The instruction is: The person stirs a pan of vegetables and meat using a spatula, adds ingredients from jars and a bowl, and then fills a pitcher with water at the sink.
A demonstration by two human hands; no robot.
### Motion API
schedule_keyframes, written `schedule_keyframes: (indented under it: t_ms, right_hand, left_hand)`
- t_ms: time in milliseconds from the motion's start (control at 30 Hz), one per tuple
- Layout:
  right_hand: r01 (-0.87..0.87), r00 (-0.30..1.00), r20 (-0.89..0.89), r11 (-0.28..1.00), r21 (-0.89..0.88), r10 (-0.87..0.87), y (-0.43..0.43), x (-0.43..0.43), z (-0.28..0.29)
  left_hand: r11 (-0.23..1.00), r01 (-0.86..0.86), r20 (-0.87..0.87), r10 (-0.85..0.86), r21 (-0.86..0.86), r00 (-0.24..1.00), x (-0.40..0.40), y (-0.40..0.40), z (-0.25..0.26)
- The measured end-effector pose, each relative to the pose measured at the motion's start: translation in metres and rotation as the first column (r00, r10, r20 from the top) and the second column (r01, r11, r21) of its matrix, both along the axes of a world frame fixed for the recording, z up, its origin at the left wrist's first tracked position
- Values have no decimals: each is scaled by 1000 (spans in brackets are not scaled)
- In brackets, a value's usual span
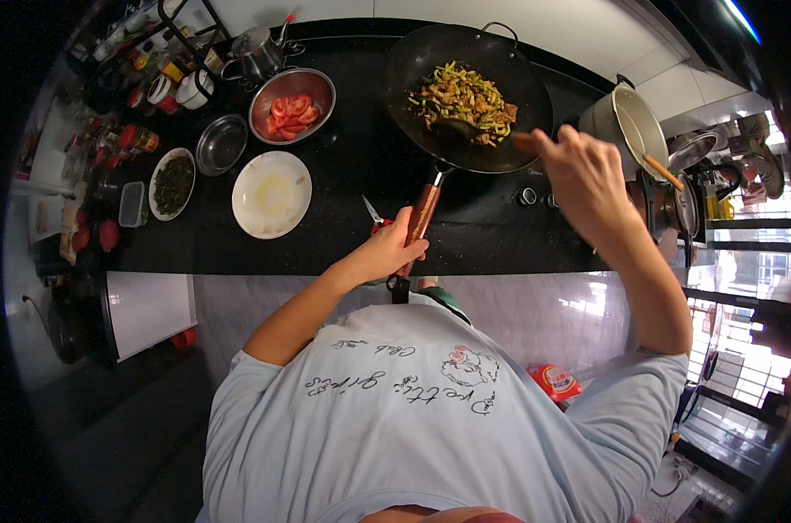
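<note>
A dark wok sits at the back of the counter, holding a mix of chopped green vegetable pieces and browned meat. My left hand is wrapped around the wok's reddish wooden handle. Above the wok's right rim, my right hand grips a spatula by its wooden handle. The spatula's dark head rests among the food at the near side. Partly behind my left hand lies a pair of scissors with red handles.
Left on the black counter are a metal bowl of cut tomatoes, a white plate with liquid, a metal bowl and a dish of dark chopped greens. A kettle stands behind; a tall pot is at right.
</note>
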State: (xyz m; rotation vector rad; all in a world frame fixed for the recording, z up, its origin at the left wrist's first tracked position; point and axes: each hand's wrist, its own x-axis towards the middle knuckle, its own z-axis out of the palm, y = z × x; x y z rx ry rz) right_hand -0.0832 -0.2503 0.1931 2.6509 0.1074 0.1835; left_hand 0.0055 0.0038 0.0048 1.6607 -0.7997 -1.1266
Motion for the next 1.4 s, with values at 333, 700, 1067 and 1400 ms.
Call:
schedule_keyframes:
  t_ms: [333,700,1067,1400]
  right_hand:
    - [307,941,-218,925,222,-260,52,52,28]
    - [245,965,-160,929,278,-206,31,94,27]
    - [312,944,-201,899,306,-260,29,79,42]
    - [299,954,-97,921,249,-284,21,35,69]
  left_hand:
    - [990,83,-35,-87,-112,996,7,4,-12]
    - [996,64,-26,-66,-55,997,6,3,-10]
    - [998,4,-157,-14,-66,988,3,3,-4]
    - [991,35,-39,-40,-127,998,4,6,-6]
